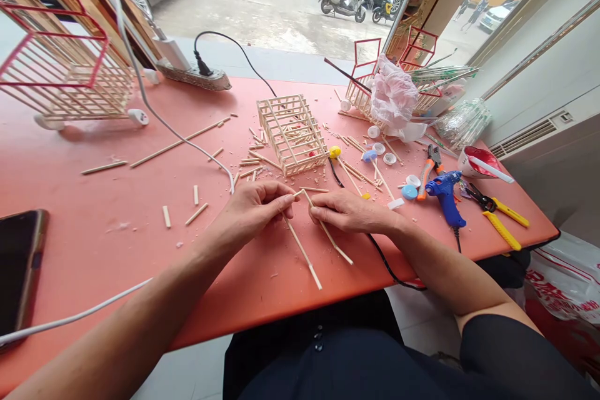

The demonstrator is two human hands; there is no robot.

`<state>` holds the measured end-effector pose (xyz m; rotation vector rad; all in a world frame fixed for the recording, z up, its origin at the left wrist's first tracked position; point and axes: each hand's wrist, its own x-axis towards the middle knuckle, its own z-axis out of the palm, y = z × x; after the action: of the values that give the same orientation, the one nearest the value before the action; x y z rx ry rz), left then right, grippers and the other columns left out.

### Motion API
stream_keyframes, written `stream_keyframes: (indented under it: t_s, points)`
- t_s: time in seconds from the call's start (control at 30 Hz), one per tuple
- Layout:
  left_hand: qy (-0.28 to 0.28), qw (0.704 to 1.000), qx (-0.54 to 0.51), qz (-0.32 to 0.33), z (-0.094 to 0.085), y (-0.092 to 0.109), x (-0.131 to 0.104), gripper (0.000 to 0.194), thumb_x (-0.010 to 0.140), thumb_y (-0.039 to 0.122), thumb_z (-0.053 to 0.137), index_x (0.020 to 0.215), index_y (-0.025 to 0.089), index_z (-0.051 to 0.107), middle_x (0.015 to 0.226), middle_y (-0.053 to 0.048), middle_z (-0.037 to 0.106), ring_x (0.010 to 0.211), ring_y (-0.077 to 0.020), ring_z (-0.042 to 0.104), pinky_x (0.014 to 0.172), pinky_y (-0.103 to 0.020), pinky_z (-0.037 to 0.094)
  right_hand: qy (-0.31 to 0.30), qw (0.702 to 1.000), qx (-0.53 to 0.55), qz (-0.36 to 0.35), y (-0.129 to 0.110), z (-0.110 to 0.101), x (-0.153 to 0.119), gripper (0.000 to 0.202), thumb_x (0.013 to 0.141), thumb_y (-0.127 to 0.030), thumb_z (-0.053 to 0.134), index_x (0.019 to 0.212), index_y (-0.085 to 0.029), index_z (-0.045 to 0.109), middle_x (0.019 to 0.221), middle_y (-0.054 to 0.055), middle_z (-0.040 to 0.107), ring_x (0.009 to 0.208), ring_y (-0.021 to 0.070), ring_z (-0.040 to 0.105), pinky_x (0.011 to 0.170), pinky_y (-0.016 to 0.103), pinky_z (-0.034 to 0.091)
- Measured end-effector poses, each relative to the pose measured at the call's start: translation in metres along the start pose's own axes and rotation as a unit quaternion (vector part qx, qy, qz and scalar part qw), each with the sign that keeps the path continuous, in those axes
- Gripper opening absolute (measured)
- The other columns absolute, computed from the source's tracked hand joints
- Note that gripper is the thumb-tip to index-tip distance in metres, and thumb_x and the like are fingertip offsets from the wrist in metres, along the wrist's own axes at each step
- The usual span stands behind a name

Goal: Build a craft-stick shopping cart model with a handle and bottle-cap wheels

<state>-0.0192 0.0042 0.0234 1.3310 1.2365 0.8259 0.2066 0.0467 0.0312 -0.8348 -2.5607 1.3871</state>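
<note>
Close to the table's front edge, my left hand (257,207) pinches a thin wooden stick (300,248) that slants down toward me. My right hand (344,209) grips another thin wooden stick (336,245), which also points toward me. The fingertips of both hands nearly meet at the sticks' upper ends; whether the sticks are joined there I cannot tell. Just beyond my hands stands a box-shaped frame of wooden sticks (293,134), with cut sticks scattered around it.
On the right lie a blue glue gun (445,194), yellow-handled pliers (499,212), orange-handled cutters (429,169) and white bottle caps (389,159). A wooden cart with red trim (65,75) stands at left, near a power strip (199,75). A phone (19,269) and white cable (164,128) lie left.
</note>
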Motion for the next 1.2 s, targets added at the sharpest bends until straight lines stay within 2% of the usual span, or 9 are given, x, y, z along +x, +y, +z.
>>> stream_keyframes:
  t_s: [1.2]
  points:
    - [0.000, 1.000, 0.004, 0.003, 0.0002, -0.0004, 0.0004, 0.030, 0.079, 0.044, 0.073, 0.083, 0.015, 0.076, 0.066, -0.005, 0.069, 0.055, -0.0133, 0.054, 0.051, -0.025, 0.041, -0.004, 1.000, 0.000, -0.002, -0.0002, -0.0003, -0.0007, 0.026, 0.103, -0.026, 0.043, 0.078, -0.021, 0.045, 0.072, -0.004, 0.042, 0.068, 0.0125, 0.041, 0.067, 0.027, 0.032]
